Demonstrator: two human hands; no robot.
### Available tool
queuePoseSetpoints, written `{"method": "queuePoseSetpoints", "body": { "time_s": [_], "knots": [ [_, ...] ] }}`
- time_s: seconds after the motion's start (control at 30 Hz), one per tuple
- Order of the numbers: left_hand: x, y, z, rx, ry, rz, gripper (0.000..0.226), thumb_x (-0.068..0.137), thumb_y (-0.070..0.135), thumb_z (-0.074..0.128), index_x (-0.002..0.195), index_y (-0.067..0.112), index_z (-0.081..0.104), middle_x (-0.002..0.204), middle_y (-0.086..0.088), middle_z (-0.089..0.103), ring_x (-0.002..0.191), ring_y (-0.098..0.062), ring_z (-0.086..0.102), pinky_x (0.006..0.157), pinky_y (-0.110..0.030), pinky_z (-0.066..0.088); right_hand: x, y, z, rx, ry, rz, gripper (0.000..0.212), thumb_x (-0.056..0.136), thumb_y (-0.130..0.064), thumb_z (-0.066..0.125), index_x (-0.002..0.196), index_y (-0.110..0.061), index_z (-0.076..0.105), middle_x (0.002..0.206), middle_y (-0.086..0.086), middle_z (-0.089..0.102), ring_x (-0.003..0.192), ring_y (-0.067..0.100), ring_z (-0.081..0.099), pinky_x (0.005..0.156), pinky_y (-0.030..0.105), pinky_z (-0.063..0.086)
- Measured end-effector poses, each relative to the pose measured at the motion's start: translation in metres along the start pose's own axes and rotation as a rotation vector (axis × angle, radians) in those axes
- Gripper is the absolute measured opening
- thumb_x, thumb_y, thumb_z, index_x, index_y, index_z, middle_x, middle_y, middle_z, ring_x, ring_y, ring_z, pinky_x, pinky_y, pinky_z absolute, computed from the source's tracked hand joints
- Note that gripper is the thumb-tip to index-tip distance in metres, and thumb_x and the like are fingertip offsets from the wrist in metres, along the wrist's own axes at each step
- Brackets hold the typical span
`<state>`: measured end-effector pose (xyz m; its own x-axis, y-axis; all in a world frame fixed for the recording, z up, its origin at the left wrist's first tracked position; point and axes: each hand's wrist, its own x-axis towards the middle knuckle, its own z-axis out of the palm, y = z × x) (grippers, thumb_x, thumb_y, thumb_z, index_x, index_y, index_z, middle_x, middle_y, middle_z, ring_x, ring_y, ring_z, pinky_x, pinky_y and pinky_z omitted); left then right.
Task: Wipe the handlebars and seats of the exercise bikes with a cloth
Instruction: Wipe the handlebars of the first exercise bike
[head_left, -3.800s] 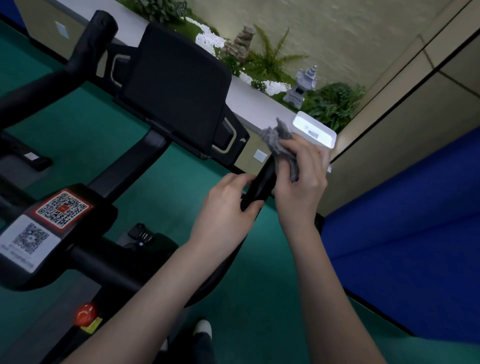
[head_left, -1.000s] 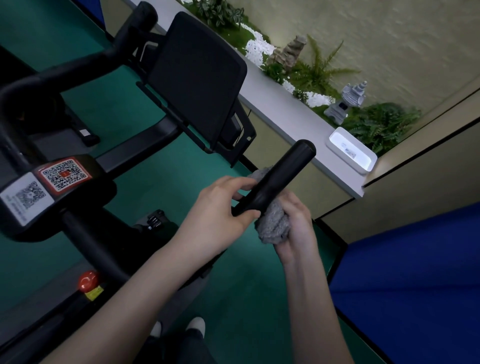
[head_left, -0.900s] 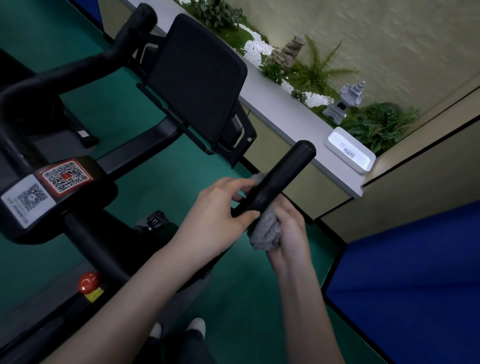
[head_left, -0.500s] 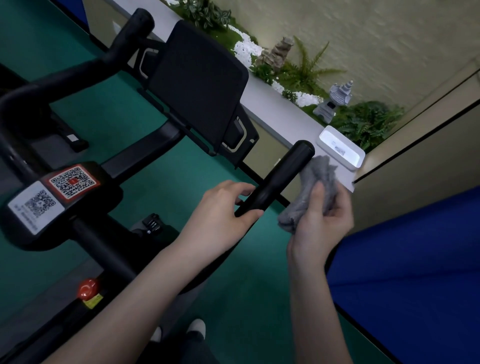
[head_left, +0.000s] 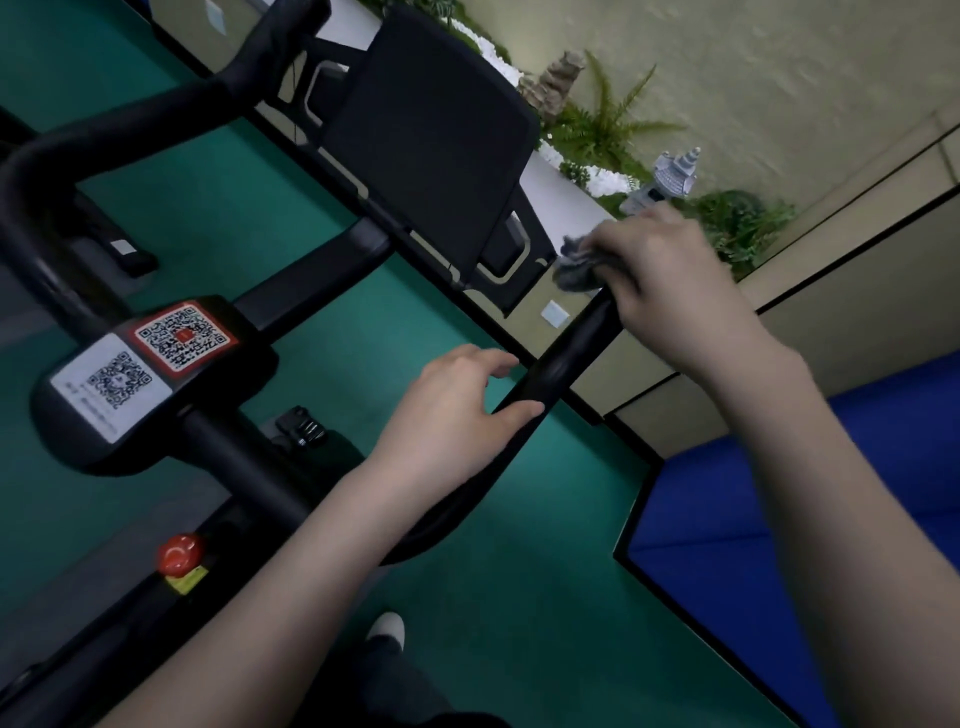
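The grey cloth (head_left: 575, 266) is bunched at the tip of the handlebar grip (head_left: 566, 358), right of centre in the frame. It is clamped there by the right hand (head_left: 670, 275), whose fingers are curled over both the fabric and the end of the bar. Lower on the same bar, the left hand (head_left: 457, 415) is wrapped round it, thumb laid along the near side; the fingers on the far side look loosely closed, so the hold is judged to be a steadying one. The far handlebar (head_left: 156, 114) curves through the upper left, and the dark console screen (head_left: 431, 130) stands at upper centre, close beside the cloth. No seat is in view. The step in hand is taken to be the wiping of the grip's end. Several things could go wrong from here. Most of the cloth is hidden under the palm, so bare skin rather than fabric may be dragged along the bar if the wad is not spread. A loose tail is seen hanging toward the console, where it may catch on the bracket. The stretch beneath the left hand may be left unwiped unless that hand is shifted. The far handlebar and the seat may be forgotten altogether.
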<state>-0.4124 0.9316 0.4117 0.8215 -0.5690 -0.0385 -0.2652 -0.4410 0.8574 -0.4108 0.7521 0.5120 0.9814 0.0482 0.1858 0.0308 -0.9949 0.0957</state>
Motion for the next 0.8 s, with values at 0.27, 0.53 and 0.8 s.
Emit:
{"method": "queuePoseSetpoints", "body": {
  "time_s": [0.27, 0.53, 0.8],
  "knots": [
    [-0.013, -0.004, -0.007, 0.007, 0.033, -0.023, 0.044, 0.080, 0.048, 0.068, 0.117, 0.025, 0.064, 0.114, 0.010, 0.065, 0.111, -0.011, 0.056, 0.099, -0.034, 0.043, -0.019, -0.035, 0.019, -0.019, -0.147, -0.119, 0.021, 0.090, -0.003, 0.054, 0.104, -0.011, 0.067, 0.086, 0.007, 0.068, 0.090, 0.029, 0.047, 0.073, 0.041, 0.044],
    [-0.020, 0.000, -0.006, -0.006, 0.006, -0.022, 0.029, 0.079, 0.041, 0.071, 0.104, 0.026, 0.068, 0.104, 0.004, 0.069, 0.104, -0.018, 0.060, 0.092, -0.039, 0.047, -0.026, -0.046, 0.031, -0.009, -0.183, -0.179, 0.029, 0.086, 0.001, 0.058, 0.110, -0.009, 0.069, 0.089, 0.006, 0.068, 0.089, 0.030, 0.048, 0.078, 0.039, 0.042],
    [-0.025, -0.006, -0.012, -0.002, 0.030, -0.010, 0.037, 0.079, 0.041, 0.070, 0.110, 0.021, 0.068, 0.113, 0.005, 0.068, 0.110, -0.016, 0.059, 0.096, -0.037, 0.045, -0.046, -0.062, 0.033, 0.118, -0.182, -0.160, 0.024, 0.086, -0.003, 0.061, 0.106, -0.011, 0.071, 0.093, 0.000, 0.069, 0.094, 0.026, 0.047, 0.084, 0.031, 0.039]
  ]
}}
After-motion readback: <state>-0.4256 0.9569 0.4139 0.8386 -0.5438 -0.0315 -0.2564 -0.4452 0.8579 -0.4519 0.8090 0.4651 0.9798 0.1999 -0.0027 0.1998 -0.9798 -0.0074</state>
